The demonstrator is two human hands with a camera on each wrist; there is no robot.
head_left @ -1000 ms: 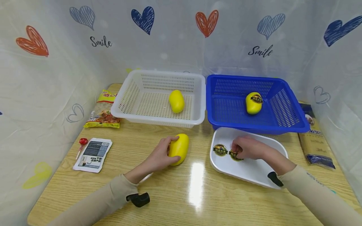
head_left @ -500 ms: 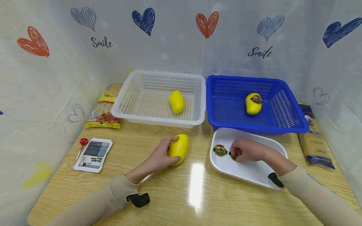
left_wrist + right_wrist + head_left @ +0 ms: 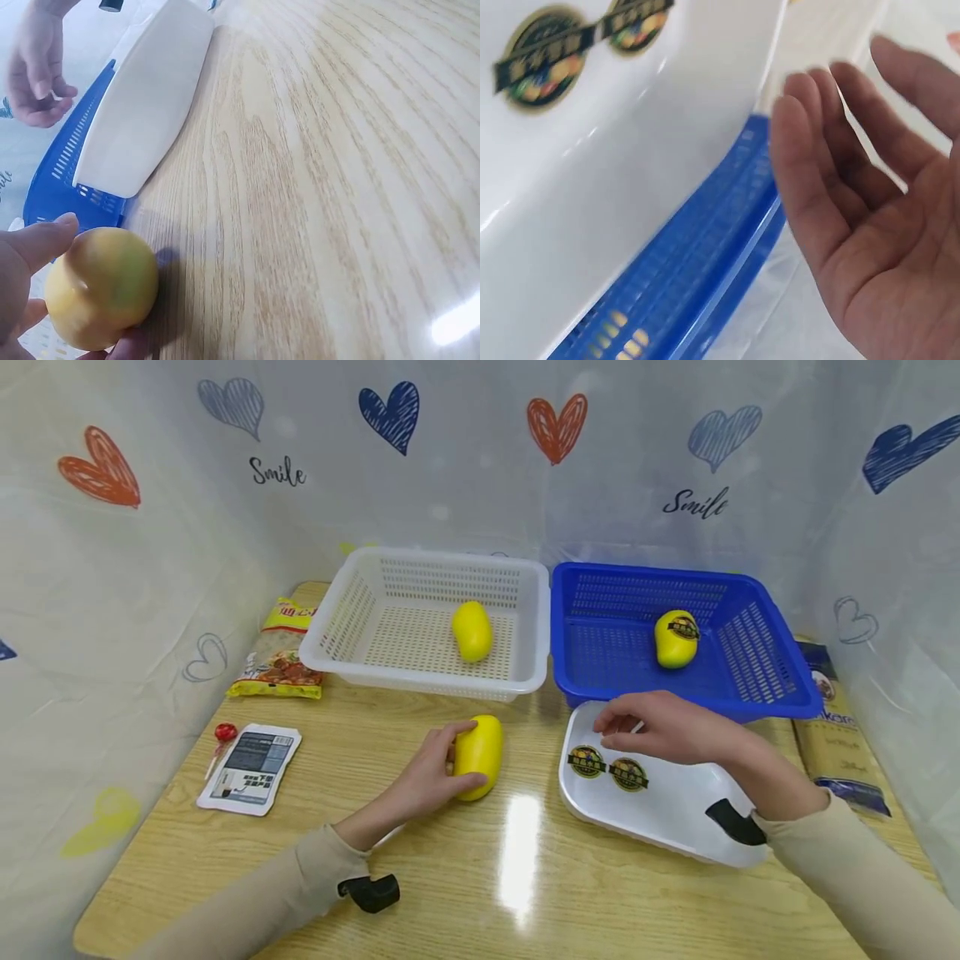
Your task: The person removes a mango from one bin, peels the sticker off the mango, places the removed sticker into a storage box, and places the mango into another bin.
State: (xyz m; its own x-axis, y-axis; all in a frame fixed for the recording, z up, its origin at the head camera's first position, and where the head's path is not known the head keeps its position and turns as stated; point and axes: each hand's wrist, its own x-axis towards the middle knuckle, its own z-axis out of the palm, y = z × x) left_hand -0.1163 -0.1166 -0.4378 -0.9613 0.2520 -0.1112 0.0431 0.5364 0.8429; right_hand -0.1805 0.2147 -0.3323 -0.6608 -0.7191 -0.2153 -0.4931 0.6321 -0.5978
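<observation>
My left hand (image 3: 429,770) grips a plain yellow mango (image 3: 482,758) that rests on the wooden table; the left wrist view shows fingers and thumb around this mango (image 3: 109,289). Over the white tray (image 3: 675,814) is my right hand (image 3: 663,727), fingers loosely bent and holding nothing, as the right wrist view confirms for the hand (image 3: 885,217). Two round black-and-gold stickers, a left one (image 3: 587,761) and a right one (image 3: 628,774), lie side by side in the tray. Another mango (image 3: 472,633) lies in the white basket. A mango (image 3: 674,647) bearing a similar sticker lies in the blue basket.
The white basket (image 3: 412,675) and blue basket (image 3: 675,700) stand side by side at the back. Left are a yellow-edged food bag (image 3: 279,652), a white pouch (image 3: 250,770) and a red lollipop (image 3: 225,732). A tan package (image 3: 832,735) lies right.
My right hand has risen off the tray's stickers and moved slightly toward the back, its fingers loosening; the right sticker is now uncovered. The left hand stays on the mango.
</observation>
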